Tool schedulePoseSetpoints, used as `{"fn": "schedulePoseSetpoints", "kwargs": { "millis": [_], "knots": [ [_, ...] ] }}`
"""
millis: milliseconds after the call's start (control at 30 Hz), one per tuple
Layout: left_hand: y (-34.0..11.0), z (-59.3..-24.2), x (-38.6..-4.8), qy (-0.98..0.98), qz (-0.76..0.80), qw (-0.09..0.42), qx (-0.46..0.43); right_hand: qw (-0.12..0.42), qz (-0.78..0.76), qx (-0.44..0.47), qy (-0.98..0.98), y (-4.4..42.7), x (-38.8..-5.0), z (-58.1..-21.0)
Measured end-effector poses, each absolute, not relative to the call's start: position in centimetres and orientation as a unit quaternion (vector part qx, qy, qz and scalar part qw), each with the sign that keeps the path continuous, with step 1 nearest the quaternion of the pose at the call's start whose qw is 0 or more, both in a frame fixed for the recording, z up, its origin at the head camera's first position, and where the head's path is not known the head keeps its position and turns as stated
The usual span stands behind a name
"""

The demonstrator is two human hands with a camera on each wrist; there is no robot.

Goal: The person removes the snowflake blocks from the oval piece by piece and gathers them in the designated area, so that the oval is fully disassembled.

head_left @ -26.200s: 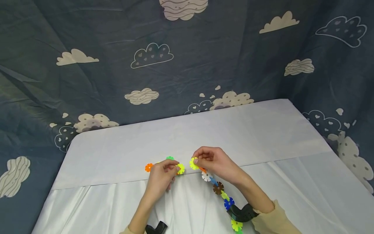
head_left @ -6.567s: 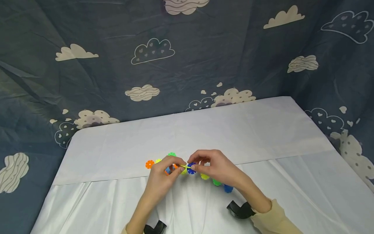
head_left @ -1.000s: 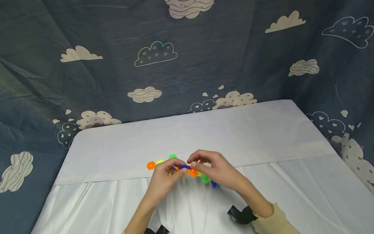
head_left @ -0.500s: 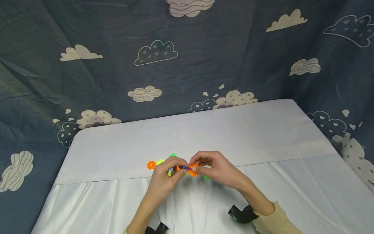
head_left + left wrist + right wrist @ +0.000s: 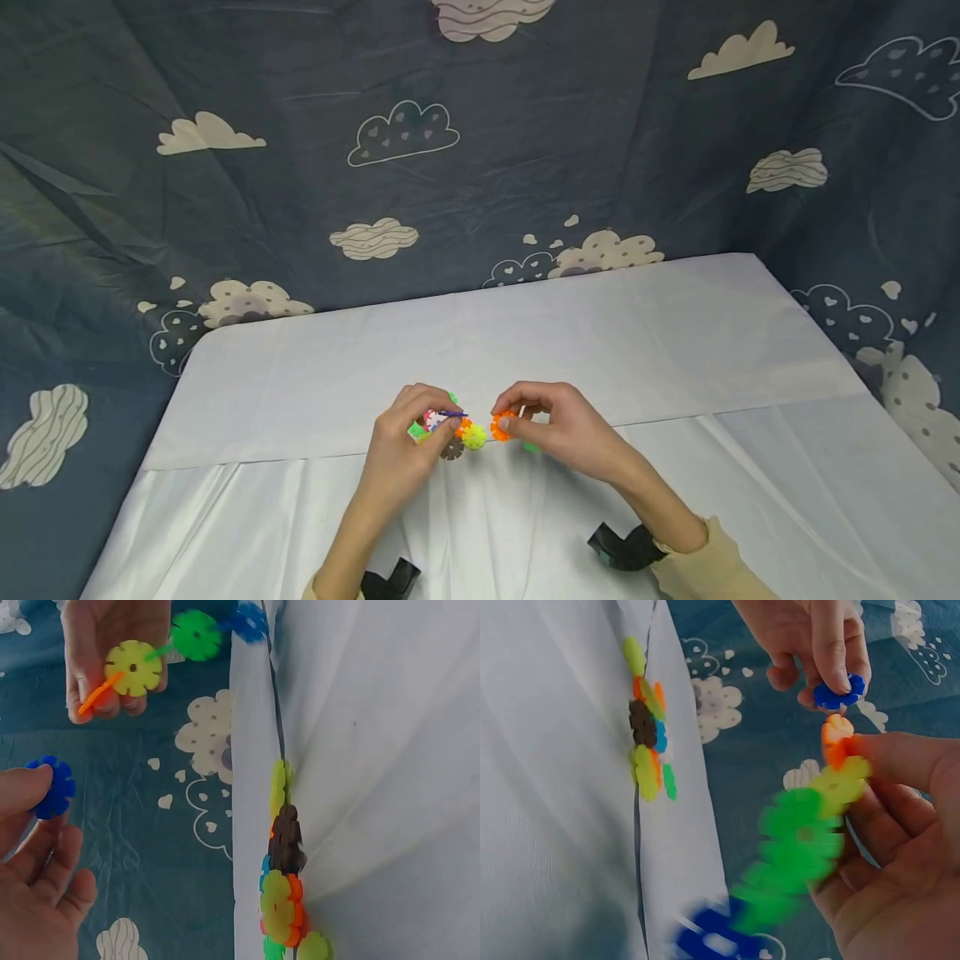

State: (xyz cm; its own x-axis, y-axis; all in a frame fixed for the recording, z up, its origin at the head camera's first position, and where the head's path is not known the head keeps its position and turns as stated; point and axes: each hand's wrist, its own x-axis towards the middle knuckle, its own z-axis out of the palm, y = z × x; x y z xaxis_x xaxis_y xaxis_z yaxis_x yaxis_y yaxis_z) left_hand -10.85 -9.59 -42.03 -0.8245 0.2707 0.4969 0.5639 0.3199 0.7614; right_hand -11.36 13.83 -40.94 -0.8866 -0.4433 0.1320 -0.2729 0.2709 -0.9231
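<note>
My left hand (image 5: 401, 437) pinches a dark blue notched snowflake disc (image 5: 57, 787) between thumb and fingers. Across a small gap, my right hand (image 5: 566, 429) pinches an orange snowflake disc (image 5: 500, 426). That orange piece ends a short chain, where a yellow disc (image 5: 133, 668), green (image 5: 799, 840) and blue discs follow; the chain is blurred in the right wrist view. In the head view, most of the chain is hidden behind the right hand. The two held discs are apart.
Loose or joined discs lie clustered on the white tablecloth (image 5: 637, 350) beneath the left hand, among them a yellow one (image 5: 473, 437) and a brown one (image 5: 286, 840). A dark cloud-patterned curtain (image 5: 300, 192) hangs behind the table.
Half a second ago the blue disc met the orange one; now the hands have drawn apart, the left moving leftward with the blue disc. Earlier, the right hand held a longer chain.
</note>
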Motion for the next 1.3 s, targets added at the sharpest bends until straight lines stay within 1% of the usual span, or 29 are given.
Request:
{"fn": "schedulePoseSetpoints", "kwargs": {
  "millis": [100,200,400,533,633,767,867,933,1000,1200,1300],
  "knots": [
    [-9.9,-42.0,-11.0,-0.810,-0.515,0.129,-0.248,0.067,-0.538,-0.227,0.809,13.8,-11.4,-41.0],
    [-10.3,-42.1,-11.2,-0.830,-0.501,0.113,-0.217,0.063,-0.526,-0.220,0.819,13.8,-11.4,-41.1],
    [-11.1,-42.8,-11.6,-0.881,-0.457,0.052,-0.110,0.061,-0.509,-0.194,0.836,13.6,-11.3,-41.1],
    [-11.5,-43.7,-12.1,-0.899,-0.428,0.026,-0.084,0.062,-0.500,-0.187,0.843,13.6,-11.4,-41.2],
    [-11.6,-44.2,-12.3,-0.911,-0.404,0.027,-0.083,0.062,-0.497,-0.187,0.845,13.5,-11.4,-41.2],
    [-11.6,-44.4,-12.4,-0.921,-0.375,0.055,-0.089,0.062,-0.494,-0.190,0.846,13.5,-11.4,-41.3],
    [-11.4,-44.0,-12.0,-0.919,-0.375,0.073,-0.097,0.067,-0.496,-0.192,0.844,13.5,-11.4,-41.3],
    [-11.0,-43.5,-11.7,-0.910,-0.394,0.071,-0.108,0.068,-0.500,-0.196,0.841,13.4,-11.4,-41.4],
    [-10.6,-43.0,-11.3,-0.898,-0.419,0.056,-0.120,0.070,-0.506,-0.199,0.836,13.3,-11.4,-41.4],
    [-9.0,-42.8,-10.5,-0.852,-0.501,-0.029,-0.149,0.059,-0.520,-0.211,0.825,12.9,-11.2,-41.8],
    [-8.5,-43.0,-10.4,-0.836,-0.523,-0.044,-0.163,0.055,-0.532,-0.216,0.817,12.7,-11.1,-41.9]
  ]
}}
